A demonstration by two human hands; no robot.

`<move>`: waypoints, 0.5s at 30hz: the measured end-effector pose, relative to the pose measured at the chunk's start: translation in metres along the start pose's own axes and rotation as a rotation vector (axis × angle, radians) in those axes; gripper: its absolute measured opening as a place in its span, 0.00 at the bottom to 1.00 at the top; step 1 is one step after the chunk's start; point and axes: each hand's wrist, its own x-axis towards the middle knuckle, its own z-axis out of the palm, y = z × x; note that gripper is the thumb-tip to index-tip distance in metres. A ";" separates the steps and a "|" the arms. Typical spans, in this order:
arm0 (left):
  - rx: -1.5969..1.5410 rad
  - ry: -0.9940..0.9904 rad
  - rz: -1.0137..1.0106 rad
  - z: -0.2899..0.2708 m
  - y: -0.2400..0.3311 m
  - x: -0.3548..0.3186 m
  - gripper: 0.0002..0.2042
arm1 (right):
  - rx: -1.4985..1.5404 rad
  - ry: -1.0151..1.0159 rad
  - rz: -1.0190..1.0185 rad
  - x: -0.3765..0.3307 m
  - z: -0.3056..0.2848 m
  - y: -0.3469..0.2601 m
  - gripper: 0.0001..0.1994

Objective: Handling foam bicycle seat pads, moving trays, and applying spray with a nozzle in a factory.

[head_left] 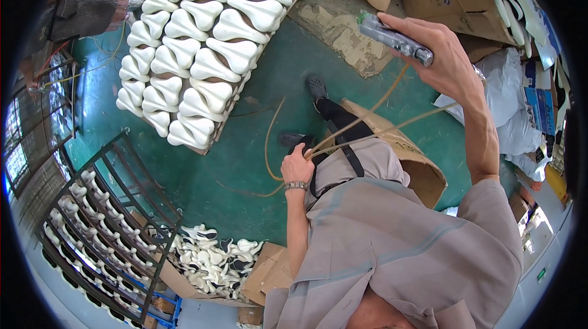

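My right hand (pixel 450 59) is raised at the upper right, closed around a grey metallic hand tool (pixel 397 38) with a green tip pointing left. A thin tan hose (pixel 373 110) runs from below the tool down to my left hand (pixel 296 166). In front of my waist, the left fingers are wrapped round this hose; a second stretch of it slants up to the right, toward my right forearm. A loose loop hangs left of that hand. Left of both hands, white bicycle saddles (pixel 233 50) lie in rows on a cardboard-topped stack.
A metal rack (pixel 101 231) of saddles stands lower left, beside a carton of loose saddles (pixel 211 261). An open carton (pixel 422 173) is by my legs. Cardboard boxes (pixel 456 1) and plastic bags (pixel 514 108) crowd the right. Another person (pixel 92 10) is at the upper left.
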 end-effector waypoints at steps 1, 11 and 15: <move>0.012 0.008 0.012 -0.001 -0.004 -0.004 0.18 | 0.000 0.010 0.006 -0.010 -0.002 -0.005 0.27; -0.285 0.476 0.465 -0.038 -0.078 -0.031 0.15 | 0.291 0.053 0.419 -0.181 0.007 -0.052 0.24; -0.327 0.626 0.617 -0.085 -0.084 -0.047 0.19 | 0.334 0.100 0.900 -0.295 0.025 -0.046 0.20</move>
